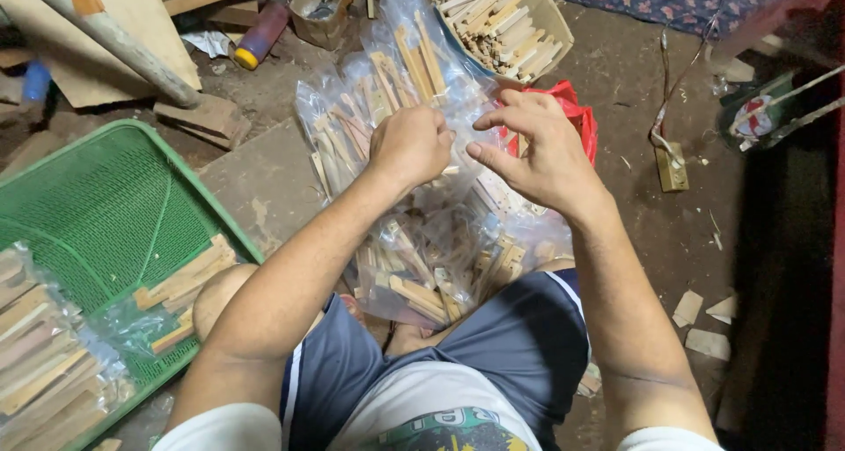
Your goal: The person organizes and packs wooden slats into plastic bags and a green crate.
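At the far left lies a green basket (pixel 106 205) on the floor. Inside it are clear bags of wood sticks (pixel 44 345), packed close at the near corner. A few loose sticks (pixel 185 279) lie in the basket by the person's knee. Behind the basket a grey pole (pixel 114 37) leans over a flat board (pixel 145 11). A small wood block (pixel 207 117) sits just beside the end of the pole. Further back lies a bottle (pixel 260 33) with a yellow cap.

In the middle, a big pile of clear bags (pixel 414 240) lies on the floor in front of the person's legs. Each bag has short wood sticks in it. The left hand (pixel 409 143) is over the pile. Its fingers are curled up tight, and they pinch the clear plastic of a bag (pixel 453 174) from the pile. The right hand (pixel 537 147) is just beside it, nearly touching. Its fingers are bent and spread a bit, with the thumb and fingertips at the same bag. I cannot tell if it grips the bag firmly.

Behind the hands stands a cardboard box (pixel 550 15) full of more sticks. A red bag (pixel 576 117) peeks out under the right hand. To the right, a small wood piece (pixel 673 168) lies on the dirt floor, and some wood scraps (pixel 704 323) lie near the right arm.
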